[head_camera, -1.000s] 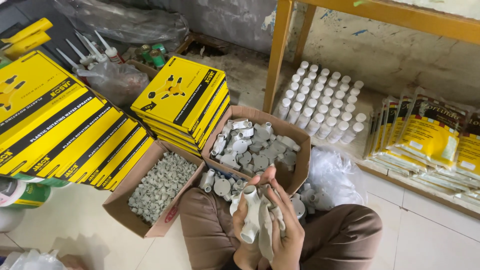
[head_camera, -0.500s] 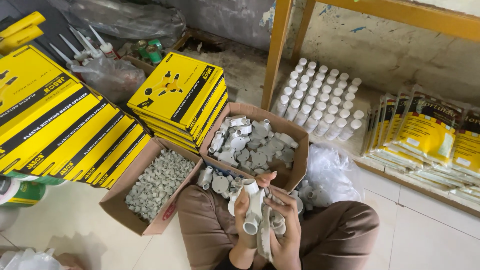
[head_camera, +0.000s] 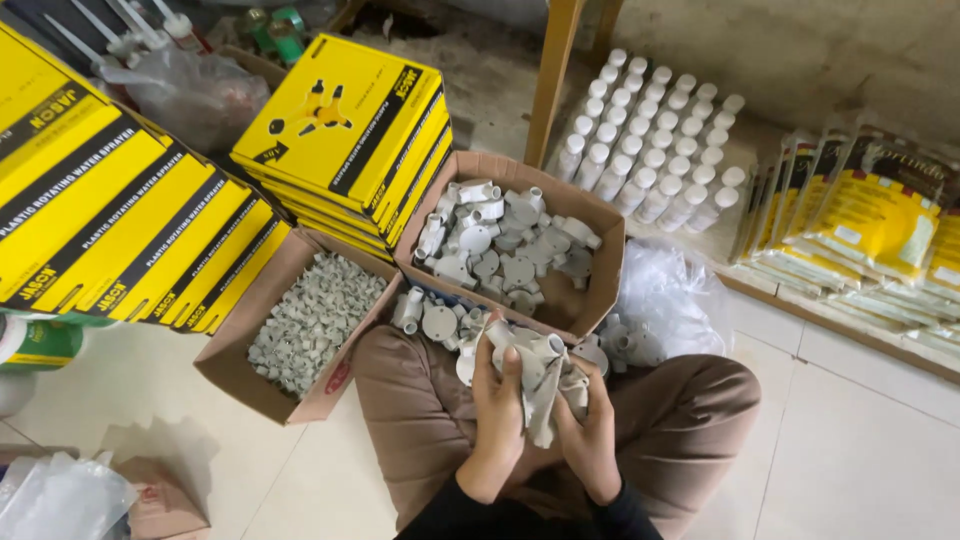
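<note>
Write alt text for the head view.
Both hands, left hand and right hand, hold a bunch of white plastic pipe fittings over the person's lap. Ahead sit a cardboard box of similar fittings, a box of small clips and stacked yellow boxes.

Both hands (head_camera: 545, 410) grip grey conduit fittings (head_camera: 535, 365) over lap.

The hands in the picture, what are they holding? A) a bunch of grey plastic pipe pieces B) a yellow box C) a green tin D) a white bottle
A: the left hand and the right hand together clasp a bunch of grey plastic pipe pieces above the lap.
</note>
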